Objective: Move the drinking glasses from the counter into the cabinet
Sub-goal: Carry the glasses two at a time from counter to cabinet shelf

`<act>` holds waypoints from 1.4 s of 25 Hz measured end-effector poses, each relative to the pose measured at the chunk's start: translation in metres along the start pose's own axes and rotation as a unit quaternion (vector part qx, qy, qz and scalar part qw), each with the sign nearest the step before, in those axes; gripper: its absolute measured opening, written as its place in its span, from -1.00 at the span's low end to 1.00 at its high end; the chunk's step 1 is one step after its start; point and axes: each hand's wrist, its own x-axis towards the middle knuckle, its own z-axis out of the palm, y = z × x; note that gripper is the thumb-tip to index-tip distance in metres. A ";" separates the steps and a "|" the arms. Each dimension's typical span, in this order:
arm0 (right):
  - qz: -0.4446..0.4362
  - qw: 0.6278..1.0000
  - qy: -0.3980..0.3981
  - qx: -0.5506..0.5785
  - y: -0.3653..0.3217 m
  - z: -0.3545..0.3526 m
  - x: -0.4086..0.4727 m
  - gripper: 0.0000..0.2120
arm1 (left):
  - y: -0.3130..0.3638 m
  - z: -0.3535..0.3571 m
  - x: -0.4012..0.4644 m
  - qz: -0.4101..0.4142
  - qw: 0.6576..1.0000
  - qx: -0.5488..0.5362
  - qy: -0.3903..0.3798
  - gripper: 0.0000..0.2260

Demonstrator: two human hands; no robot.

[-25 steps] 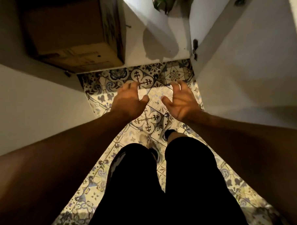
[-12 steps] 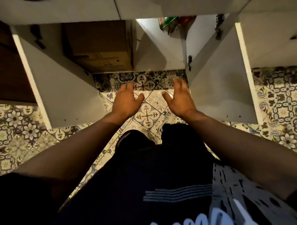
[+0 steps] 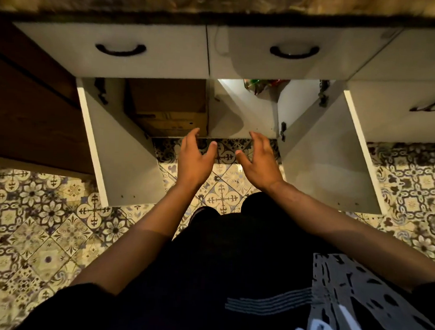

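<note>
The low white cabinet (image 3: 243,121) under the counter stands with both doors swung wide, the left door (image 3: 117,145) and the right door (image 3: 329,154). My left hand (image 3: 195,161) and my right hand (image 3: 257,164) hover side by side over the floor just in front of its opening, fingers spread, both empty. The counter edge (image 3: 218,7) runs blurred along the top. No drinking glass shows in this view.
A brown cardboard box (image 3: 168,107) fills the cabinet's left half. A colourful bag (image 3: 263,85) sits at the back of the right half. Two drawers with dark handles (image 3: 293,51) lie above. Patterned tiles (image 3: 49,227) cover the floor; a dark wooden panel (image 3: 27,106) stands left.
My view has pulled up and back from the cabinet, bringing the drawers and counter edge into sight. Both hands stay empty and spread, now nearer the cabinet's front edge.
</note>
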 end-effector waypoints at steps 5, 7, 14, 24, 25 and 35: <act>-0.041 0.999 0.017 0.006 -0.018 -0.018 0.027 -0.32 | 0.022 -0.020 0.032 0.008 0.999 -0.034 0.026 -0.45; -0.078 0.996 0.029 0.018 -0.028 -0.032 0.042 -0.34 | 0.035 -0.027 0.045 0.017 0.998 -0.047 0.038 -0.45; -0.188 0.978 0.062 0.059 -0.084 -0.092 0.118 -0.44 | 0.107 -0.047 0.099 0.057 0.990 -0.065 0.112 -0.50; -0.267 0.951 0.102 0.120 -0.151 -0.125 0.214 -0.51 | 0.161 -0.082 0.181 0.102 0.977 -0.088 0.165 -0.55; -0.266 0.949 0.109 0.128 -0.156 -0.125 0.224 -0.51 | 0.164 -0.088 0.193 0.109 0.976 -0.088 0.167 -0.55; -0.124 0.937 0.272 0.181 -0.215 -0.123 0.324 -0.54 | 0.199 -0.126 0.334 0.160 0.976 -0.106 0.102 -0.50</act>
